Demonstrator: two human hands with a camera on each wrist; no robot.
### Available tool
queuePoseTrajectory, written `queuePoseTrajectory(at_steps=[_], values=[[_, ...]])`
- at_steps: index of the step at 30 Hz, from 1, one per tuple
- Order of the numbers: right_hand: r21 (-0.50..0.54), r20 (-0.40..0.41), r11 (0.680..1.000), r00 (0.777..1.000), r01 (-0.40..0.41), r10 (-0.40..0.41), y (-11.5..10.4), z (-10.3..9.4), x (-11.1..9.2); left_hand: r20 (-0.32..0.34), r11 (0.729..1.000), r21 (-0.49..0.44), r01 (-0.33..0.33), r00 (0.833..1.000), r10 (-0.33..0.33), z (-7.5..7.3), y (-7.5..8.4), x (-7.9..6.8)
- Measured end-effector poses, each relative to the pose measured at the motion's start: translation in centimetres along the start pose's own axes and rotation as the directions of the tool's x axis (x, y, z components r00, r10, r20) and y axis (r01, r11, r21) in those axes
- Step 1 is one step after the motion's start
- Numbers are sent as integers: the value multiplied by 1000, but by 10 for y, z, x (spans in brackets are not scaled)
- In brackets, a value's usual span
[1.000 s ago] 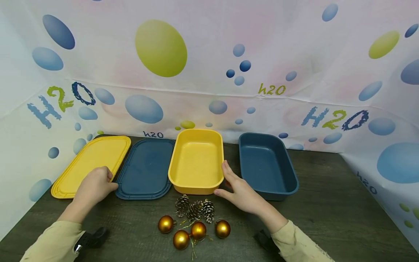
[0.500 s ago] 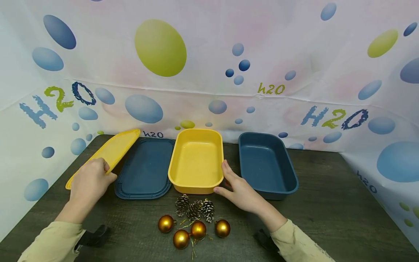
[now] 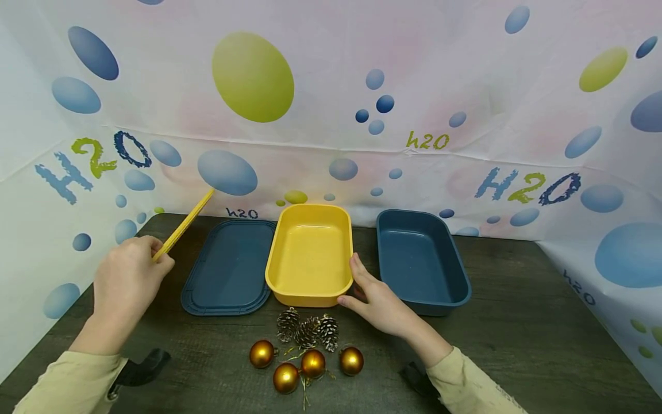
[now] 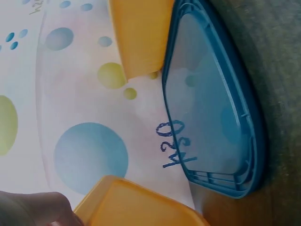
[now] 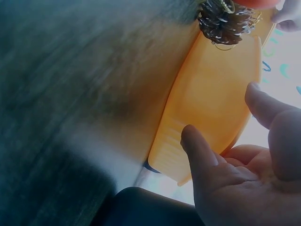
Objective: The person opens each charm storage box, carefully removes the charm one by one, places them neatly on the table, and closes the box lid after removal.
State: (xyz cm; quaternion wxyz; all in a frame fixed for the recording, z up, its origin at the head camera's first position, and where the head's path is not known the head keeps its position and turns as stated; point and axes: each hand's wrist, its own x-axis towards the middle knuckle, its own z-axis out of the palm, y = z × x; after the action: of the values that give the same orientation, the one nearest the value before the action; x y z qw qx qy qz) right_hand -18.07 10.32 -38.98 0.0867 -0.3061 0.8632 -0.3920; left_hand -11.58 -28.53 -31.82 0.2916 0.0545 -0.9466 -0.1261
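Note:
My left hand (image 3: pixel 126 282) pinches the yellow lid (image 3: pixel 185 224) by its near edge. The lid is raised and seen almost edge-on in the head view; part of it (image 4: pixel 136 207) shows low in the left wrist view. My right hand (image 3: pixel 380 305) rests at the right side and near corner of the yellow box (image 3: pixel 310 259), fingers extended, thumb toward its front wall. A blue lid (image 3: pixel 230 270) lies flat left of that box. To the right stands an open blue box (image 3: pixel 421 259).
In front of the yellow box sit several pine cones (image 3: pixel 308 332) and several gold baubles (image 3: pixel 286 378) with thin strings. A printed backdrop (image 3: pixel 320 115) rises behind the dark wooden table (image 3: pixel 538 322).
My left hand has lifted the yellow lid off the table and tipped it from flat to nearly edge-on, drawing slightly left. The right hand stays at the yellow box.

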Motion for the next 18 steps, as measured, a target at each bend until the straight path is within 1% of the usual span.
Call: queuePoseTrajectory(at_steps=[3,10,14,18], values=[[0,4,1000,1000,2,-2,1,0,0,-6,1000,-9,25,1000,-25,-4,2,2],[-6,5,1000,1000,10,-10,1,-1,0,-52,995,-26,101,993,-103,-13,1,6],[4,9,1000,1000,10,-10,1,-1,0,-86,988,-77,135,986,-141,-16,1,7],[15,11,1000,1000,13,-13,1,-2,0,-113,974,-146,171,976,-188,-17,2,8]])
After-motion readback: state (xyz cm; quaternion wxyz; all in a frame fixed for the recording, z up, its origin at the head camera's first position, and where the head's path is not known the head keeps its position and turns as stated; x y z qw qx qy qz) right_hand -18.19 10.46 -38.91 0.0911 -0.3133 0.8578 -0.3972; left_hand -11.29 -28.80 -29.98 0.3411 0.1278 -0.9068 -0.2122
